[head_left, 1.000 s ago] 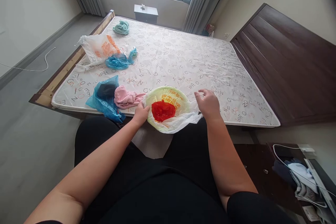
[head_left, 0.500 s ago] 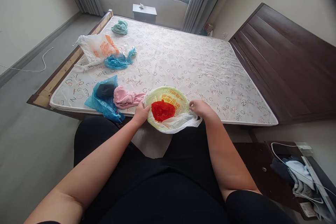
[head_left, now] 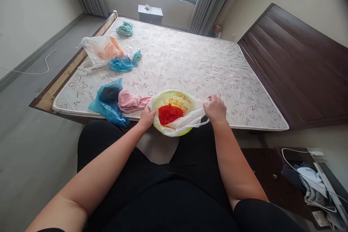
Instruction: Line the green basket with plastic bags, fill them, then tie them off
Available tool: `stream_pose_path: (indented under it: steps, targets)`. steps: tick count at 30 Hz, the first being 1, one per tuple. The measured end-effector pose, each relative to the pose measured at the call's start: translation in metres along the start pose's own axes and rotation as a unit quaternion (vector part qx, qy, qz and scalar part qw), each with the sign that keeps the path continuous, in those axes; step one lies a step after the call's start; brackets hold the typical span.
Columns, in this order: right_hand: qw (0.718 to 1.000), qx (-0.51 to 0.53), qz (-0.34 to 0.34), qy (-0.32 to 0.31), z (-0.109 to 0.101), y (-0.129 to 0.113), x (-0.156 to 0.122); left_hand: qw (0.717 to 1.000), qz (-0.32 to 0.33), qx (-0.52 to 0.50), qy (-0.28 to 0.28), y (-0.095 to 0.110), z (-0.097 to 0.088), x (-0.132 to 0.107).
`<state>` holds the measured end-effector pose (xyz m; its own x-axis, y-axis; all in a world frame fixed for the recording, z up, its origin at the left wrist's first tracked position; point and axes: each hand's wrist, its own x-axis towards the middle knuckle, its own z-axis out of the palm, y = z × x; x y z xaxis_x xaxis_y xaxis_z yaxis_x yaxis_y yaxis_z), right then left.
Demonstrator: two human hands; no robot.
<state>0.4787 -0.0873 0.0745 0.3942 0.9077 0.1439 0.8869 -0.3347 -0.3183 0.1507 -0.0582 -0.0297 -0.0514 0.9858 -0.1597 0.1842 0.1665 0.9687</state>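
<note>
Mattress edge point(head_left: 252, 126): green basin point(head_left: 174, 96) between left hand point(head_left: 146, 117) at rim, right hand point(head_left: 215, 109) gripping plastic bag point(head_left: 187, 121); hands apart.

Scattered dark and orange capital letters on the mattress point(head_left: 174, 58), Z, E, O, N, R and G legible, forming no clear words, orange print on the white bag point(head_left: 102, 50) and inside the bowl point(head_left: 176, 98) too blurred to read

Lettered mattress point(head_left: 190, 61), pink towel point(head_left: 130, 101), blue bags point(head_left: 107, 107)
</note>
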Motion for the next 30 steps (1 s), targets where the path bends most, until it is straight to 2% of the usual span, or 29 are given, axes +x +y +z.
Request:
stream_pose_path:
  steps: [3, 7, 8, 9, 10, 13, 14, 15, 20, 22, 30]
  targets:
    - [0.998, -0.039, -0.012, -0.049, 0.002, -0.005, 0.007, 1.0, 0.008, 0.021, -0.005, 0.002, 0.0, -0.002]
    - [0.981, -0.018, -0.019, -0.193, 0.009, -0.006, 0.021, 0.999, 0.016, 0.027, -0.01, 0.008, 0.0, -0.005]
    - [0.977, -0.006, -0.031, -0.212, 0.011, -0.005, 0.023, 1.0, 0.015, 0.024, -0.011, 0.009, 0.0, -0.005]
    - [0.978, 0.012, -0.048, -0.201, 0.013, -0.005, 0.024, 1.0, 0.013, 0.022, -0.01, 0.009, 0.0, -0.005]
    - [0.985, 0.034, -0.065, -0.156, 0.014, -0.004, 0.024, 1.0, 0.011, 0.019, -0.01, 0.009, -0.001, -0.004]
    - [0.991, 0.097, -0.083, 0.036, 0.018, -0.002, 0.019, 1.0, 0.014, 0.018, -0.019, 0.007, -0.001, -0.003]
    - [0.989, 0.106, -0.078, 0.058, 0.018, -0.002, 0.017, 0.999, 0.016, 0.021, -0.024, 0.006, -0.001, -0.003]
    - [0.99, 0.11, -0.075, 0.048, 0.019, -0.002, 0.016, 0.999, 0.017, 0.025, -0.027, 0.006, -0.001, -0.003]
    - [0.984, 0.134, -0.029, -0.115, 0.017, -0.005, 0.021, 0.999, 0.009, 0.044, -0.021, 0.007, 0.001, -0.005]
    - [0.978, 0.152, -0.014, -0.144, 0.014, -0.009, 0.026, 0.999, 0.008, 0.044, -0.022, 0.007, 0.001, -0.005]
    - [0.952, 0.15, -0.042, -0.263, 0.002, -0.032, 0.044, 0.999, 0.004, 0.014, -0.033, 0.013, 0.001, -0.007]
